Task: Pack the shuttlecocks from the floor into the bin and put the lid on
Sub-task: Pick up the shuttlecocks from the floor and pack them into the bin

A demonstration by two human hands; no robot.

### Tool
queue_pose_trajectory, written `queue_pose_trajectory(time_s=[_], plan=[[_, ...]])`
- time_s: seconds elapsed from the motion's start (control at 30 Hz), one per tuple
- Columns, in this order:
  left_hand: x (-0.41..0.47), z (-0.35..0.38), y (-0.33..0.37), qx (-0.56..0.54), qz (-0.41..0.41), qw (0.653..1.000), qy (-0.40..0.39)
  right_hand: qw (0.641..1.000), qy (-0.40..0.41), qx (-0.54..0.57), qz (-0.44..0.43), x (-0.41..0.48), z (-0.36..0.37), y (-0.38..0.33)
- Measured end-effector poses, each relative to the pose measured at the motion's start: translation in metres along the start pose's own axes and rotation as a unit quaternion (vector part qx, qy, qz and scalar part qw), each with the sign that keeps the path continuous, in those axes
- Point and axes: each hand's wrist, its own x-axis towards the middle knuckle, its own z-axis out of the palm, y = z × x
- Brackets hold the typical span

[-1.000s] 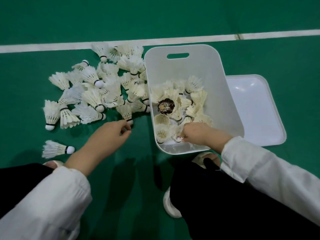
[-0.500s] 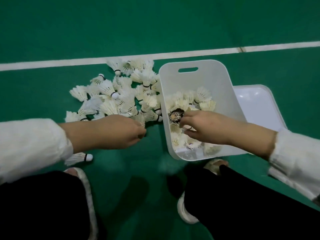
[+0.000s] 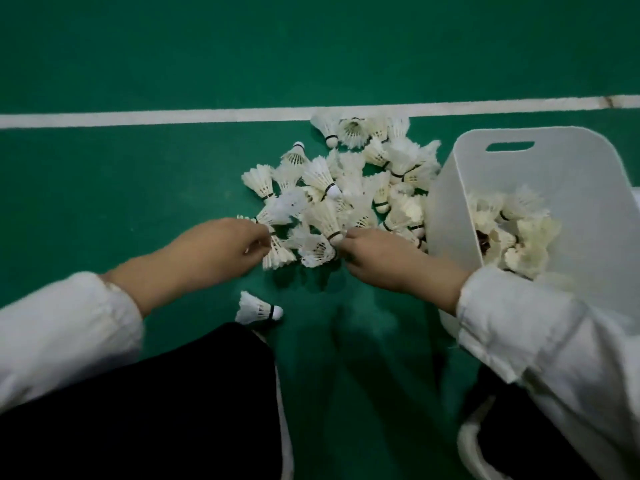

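Observation:
A heap of white feather shuttlecocks (image 3: 349, 188) lies on the green floor, left of the white plastic bin (image 3: 450, 202). Several shuttlecocks (image 3: 512, 230) are inside the bin. My left hand (image 3: 235, 247) is at the heap's near left edge, fingers curled around the base of a shuttlecock (image 3: 280, 213). My right hand (image 3: 377, 254) is at the heap's near edge, pinching the cork of an upright shuttlecock (image 3: 325, 216). One shuttlecock (image 3: 258, 308) lies alone, nearer to me. The lid is almost entirely out of view at the right.
A white court line (image 3: 173, 117) crosses the floor just behind the heap. My dark trouser knees (image 3: 156, 410) and a white shoe (image 3: 474, 441) fill the bottom. Bare green floor lies to the left and beyond the line.
My right hand has left the bin and moved left to the heap, taking hold of a shuttlecock. The view has swung left, so the bin now sits at the right edge.

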Motion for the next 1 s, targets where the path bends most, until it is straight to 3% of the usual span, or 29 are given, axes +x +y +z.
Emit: queue_pose_trajectory(time_s=[0.13, 0.27, 0.4, 0.5, 0.67, 0.83, 0.93, 1.0], plan=[[-0.015, 0.069, -0.043, -0.073, -0.124, 0.989, -0.019, 0.999, 0.005, 0.043, -0.01, 0.038, 0.021, -0.011], [-0.019, 0.12, -0.049, -0.132, -0.192, 0.972, -0.027, 0.999, -0.021, 0.02, -0.033, 0.06, 0.037, -0.013], [-0.011, 0.143, -0.043, -0.15, -0.253, 0.956, 0.012, 0.998, -0.051, 0.031, -0.01, 0.067, 0.057, -0.006], [-0.006, 0.15, -0.042, -0.206, -0.286, 0.934, 0.06, 0.998, -0.031, 0.044, -0.015, 0.066, 0.068, 0.001], [-0.009, 0.161, -0.04, -0.298, -0.253, 0.912, 0.123, 0.987, 0.036, 0.147, 0.055, 0.051, 0.066, 0.0], [-0.019, 0.162, -0.039, -0.431, -0.186, 0.875, 0.116, 0.947, 0.063, 0.285, 0.135, 0.03, 0.075, -0.013], [-0.024, 0.149, -0.039, -0.449, -0.176, 0.857, 0.183, 0.922, 0.056, 0.344, 0.167, 0.026, 0.085, -0.017], [-0.022, 0.136, -0.044, -0.401, -0.188, 0.869, 0.221, 0.914, 0.06, 0.359, 0.181, 0.028, 0.089, -0.019]])
